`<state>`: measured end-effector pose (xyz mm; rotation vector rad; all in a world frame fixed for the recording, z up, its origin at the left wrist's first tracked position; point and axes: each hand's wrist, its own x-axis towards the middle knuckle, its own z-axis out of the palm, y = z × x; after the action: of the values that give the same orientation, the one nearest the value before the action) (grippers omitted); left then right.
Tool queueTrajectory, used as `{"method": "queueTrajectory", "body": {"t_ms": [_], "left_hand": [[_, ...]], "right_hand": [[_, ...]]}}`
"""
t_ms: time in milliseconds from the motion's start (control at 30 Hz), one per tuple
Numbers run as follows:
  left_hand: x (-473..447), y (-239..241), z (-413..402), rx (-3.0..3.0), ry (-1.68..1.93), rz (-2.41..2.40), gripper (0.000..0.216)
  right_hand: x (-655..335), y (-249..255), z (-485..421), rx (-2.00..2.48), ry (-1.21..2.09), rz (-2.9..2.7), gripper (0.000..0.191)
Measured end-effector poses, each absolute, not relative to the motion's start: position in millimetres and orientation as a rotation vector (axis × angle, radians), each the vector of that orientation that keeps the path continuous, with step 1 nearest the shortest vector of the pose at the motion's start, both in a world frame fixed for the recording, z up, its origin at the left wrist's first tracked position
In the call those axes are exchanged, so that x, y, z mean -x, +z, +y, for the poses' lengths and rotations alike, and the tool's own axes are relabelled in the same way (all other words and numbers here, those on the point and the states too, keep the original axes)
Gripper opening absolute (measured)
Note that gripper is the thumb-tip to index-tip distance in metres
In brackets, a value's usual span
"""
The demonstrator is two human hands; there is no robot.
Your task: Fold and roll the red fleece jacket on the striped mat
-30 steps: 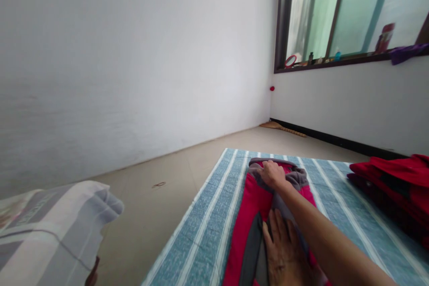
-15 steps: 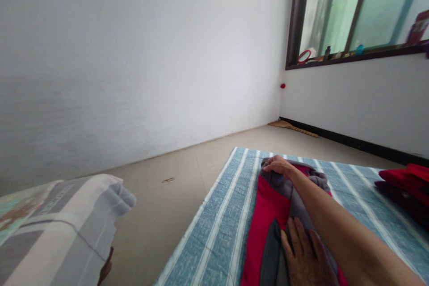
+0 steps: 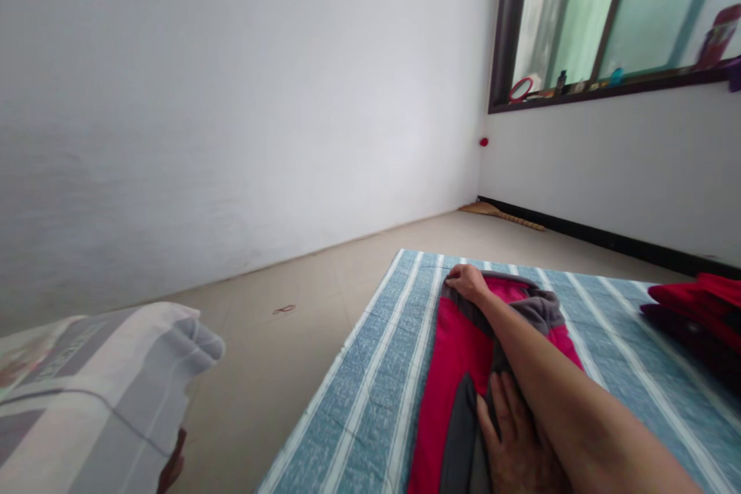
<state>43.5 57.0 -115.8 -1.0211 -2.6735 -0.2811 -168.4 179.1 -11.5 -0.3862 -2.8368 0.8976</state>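
Covering the work surface: one striped sheet point(image 3: 362, 370), blue-green and white, its far left corner in view. Room: two white walls point(image 3: 260, 93) meeting at a corner, one pale tiled floor point(image 3: 248, 378), one dark-framed window point(image 3: 648, 15) at upper right.

On the sheet: one garment point(image 3: 460, 340), red and grey, lying lengthwise right of the sheet's left edge; one pile point(image 3: 703, 305) of red and dark clothes, apart from it at the right.

Hands, two. Left hand point(image 3: 512, 432): flat on the near part of the garment, fingers extended, partly beneath the other forearm. Right hand point(image 3: 465, 282): reaching across, fingers curled and closed on the garment's far left corner.

Floor: one thin loop point(image 3: 283, 309); one broom point(image 3: 501, 214) by the corner. Left: one grey-and-white bundle point(image 3: 124, 370), one dark cord point(image 3: 86, 391) across it.

Sill: one red-rimmed mirror point(image 3: 521, 89), one dark bottle point(image 3: 561, 82), one blue bottle point(image 3: 617, 76), one red flask point(image 3: 718, 37); smaller items too small to count. Below: one red object point(image 3: 484, 142) at the corner.
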Motion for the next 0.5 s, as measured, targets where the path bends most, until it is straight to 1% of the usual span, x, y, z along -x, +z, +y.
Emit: {"method": "queueTrajectory", "body": {"t_ms": [133,233,300,433,500], "left_hand": [[-48.0,-99.5,53.3,0.924,-0.223,-2.527,0.062],[-51.2,-88.5,50.5,0.873,-0.278,-2.566,0.050],[-52.8,-83.8,49.5,0.868,-0.326,-2.624,0.048],[-54.3,-81.0,49.0,0.870,-0.420,-2.705,0.072],[-53.6,-82.4,48.7,0.866,-0.483,-2.727,0.079]], "right_hand": [[159.0,-0.3,163.5,0.395,0.672,-2.838,0.027],[149.9,12.3,163.2,0.398,0.529,-2.817,0.026],[139.2,21.5,176.1,0.410,0.450,-2.802,0.024],[109.2,32.8,222.2,0.507,0.328,-2.775,0.029],[96.3,31.5,242.0,0.540,0.292,-2.778,0.033]]}}
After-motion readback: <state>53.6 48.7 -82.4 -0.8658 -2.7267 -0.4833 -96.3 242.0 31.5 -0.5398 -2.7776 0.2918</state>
